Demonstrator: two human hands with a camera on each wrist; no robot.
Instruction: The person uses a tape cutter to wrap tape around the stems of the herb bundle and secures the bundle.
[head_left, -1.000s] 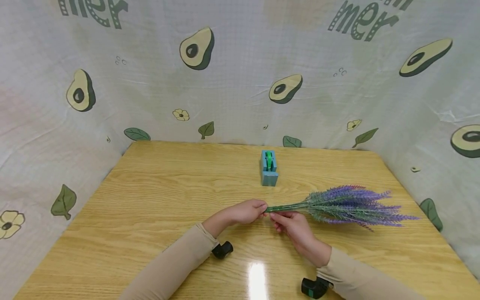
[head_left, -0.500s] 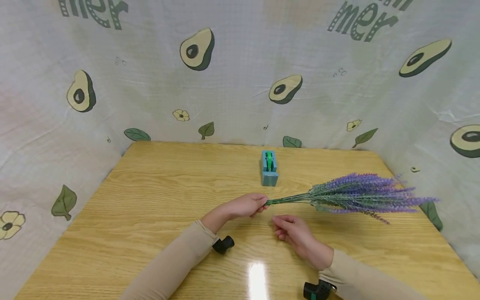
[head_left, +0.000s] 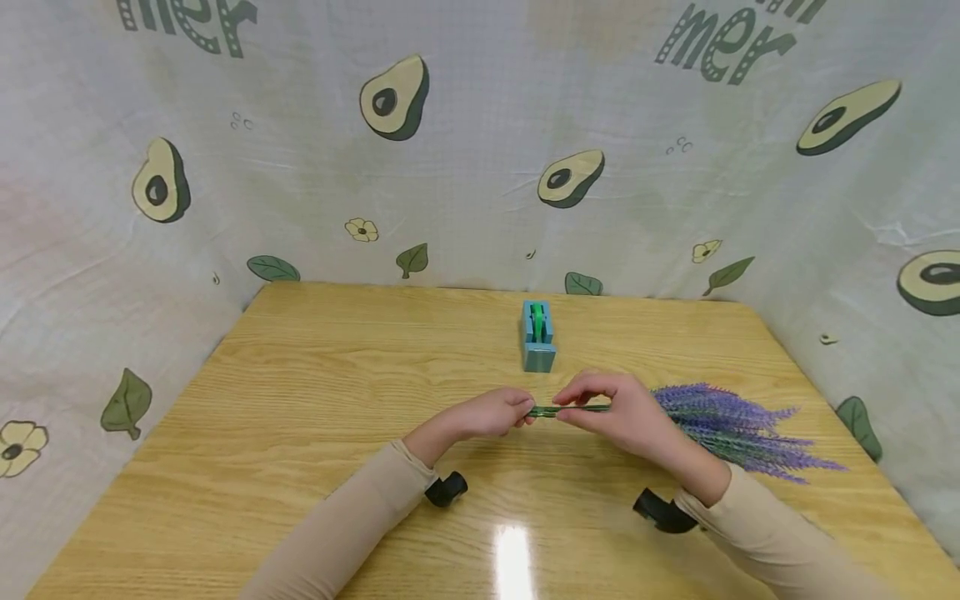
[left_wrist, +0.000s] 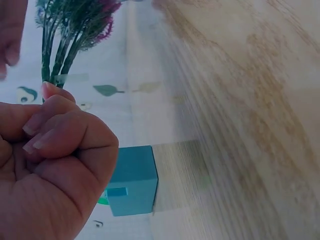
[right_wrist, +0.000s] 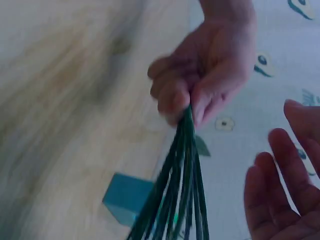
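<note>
The left hand (head_left: 491,413) pinches the green stems (head_left: 543,412) of an artificial lavender bunch (head_left: 731,425) by their lower ends. A small pale translucent strip (left_wrist: 72,78) shows at the stems in the left wrist view, just above the curled fingers of the left hand (left_wrist: 65,155). Over the stems, the right hand (head_left: 630,412) has its thumb and fingers apart, and it hides the stems' upper part in the head view. In the right wrist view, the right hand (right_wrist: 285,185) has spread fingers, beside the stems (right_wrist: 182,165) and clear of them.
A blue tape dispenser (head_left: 539,358) with a green roll (head_left: 537,321) stands on the wooden table (head_left: 337,358) beyond the hands. A printed cloth (head_left: 465,167) hangs behind and at the sides. Black wrist devices (head_left: 446,489) sit below both sleeves.
The right hand has moved up and right, from below the stems to over them. The flower heads rose, then came back down and left; the left hand has kept its hold.
</note>
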